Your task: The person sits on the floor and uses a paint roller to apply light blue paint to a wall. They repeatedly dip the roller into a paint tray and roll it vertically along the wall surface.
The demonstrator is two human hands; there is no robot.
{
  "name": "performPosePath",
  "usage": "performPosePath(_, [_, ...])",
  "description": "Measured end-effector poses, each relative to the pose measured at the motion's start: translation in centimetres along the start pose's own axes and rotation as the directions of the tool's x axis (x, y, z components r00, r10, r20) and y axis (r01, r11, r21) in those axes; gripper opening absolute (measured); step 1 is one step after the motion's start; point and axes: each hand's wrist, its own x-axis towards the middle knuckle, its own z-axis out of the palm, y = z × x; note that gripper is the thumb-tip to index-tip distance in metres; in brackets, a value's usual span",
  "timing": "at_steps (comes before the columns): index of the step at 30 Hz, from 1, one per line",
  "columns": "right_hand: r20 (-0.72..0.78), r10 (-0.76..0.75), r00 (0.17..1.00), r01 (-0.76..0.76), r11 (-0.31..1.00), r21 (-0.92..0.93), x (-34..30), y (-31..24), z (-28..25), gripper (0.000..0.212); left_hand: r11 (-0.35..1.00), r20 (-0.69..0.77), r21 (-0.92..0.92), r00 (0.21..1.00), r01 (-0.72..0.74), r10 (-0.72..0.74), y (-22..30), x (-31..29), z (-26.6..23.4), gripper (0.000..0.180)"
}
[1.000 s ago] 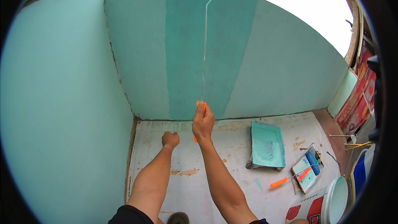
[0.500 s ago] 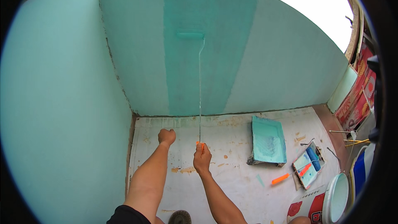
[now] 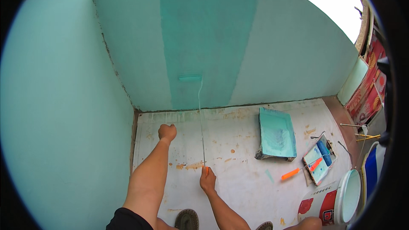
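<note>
My right hand (image 3: pixel 208 180) is closed round the orange handle of a long-rod paint roller (image 3: pixel 190 78). Its teal-coated roller head rests against the far wall, low in a darker, freshly coated-looking teal band (image 3: pixel 204 30). The thin rod runs from the head down to my fist. My left hand (image 3: pixel 167 133) is held out in front of the wall's foot, curled into a fist, with nothing visible in it. A teal paint tray (image 3: pixel 277 134) lies on the floor sheet to the right of both hands.
White sheeting (image 3: pixel 238 187) with brown stains covers the floor. Right of the tray lies a smaller tray (image 3: pixel 317 174) with a blue roller (image 3: pixel 324 153) and orange handles. A white-and-red bucket (image 3: pixel 350 196) stands at lower right. A pale teal wall (image 3: pixel 64 102) rises on the left.
The roller head has moved down the wall, from about mid-height to lower in the dark band. My right hand has come back toward me with the handle. The view has tilted slightly.
</note>
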Motion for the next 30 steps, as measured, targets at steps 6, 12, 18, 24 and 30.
performPosePath(6, [0.003,0.036,0.999,-0.036,0.999,-0.003,-1.7,1.9,0.0,0.043,0.999,-0.007,0.034,1.0,-0.017,0.017,0.1,0.2,0.0,0.042])
performPosePath(12, [0.035,0.084,0.996,-0.082,0.996,-0.038,-2.3,2.1,-0.6,0.046,0.999,0.002,0.028,1.0,-0.024,0.024,0.2,0.1,0.3,0.042])
performPosePath(18, [0.074,0.166,0.983,-0.158,0.981,-0.11,-2.5,2.0,-0.9,0.049,0.999,-0.003,0.023,1.0,-0.024,0.024,0.2,0.4,0.6,0.043])
performPosePath(24, [0.095,0.217,0.972,-0.202,0.968,-0.146,-2.1,3.0,-0.6,0.05,0.999,-0.012,0.035,1.0,-0.015,0.015,0.1,0.5,0.5,0.042])
performPosePath(30, [0.068,0.166,0.984,-0.157,0.98,-0.121,-3.6,3.3,-1.5,0.048,1.0,0.007,-0.018,1.0,-0.012,0.012,0.5,0.0,0.2,0.04])
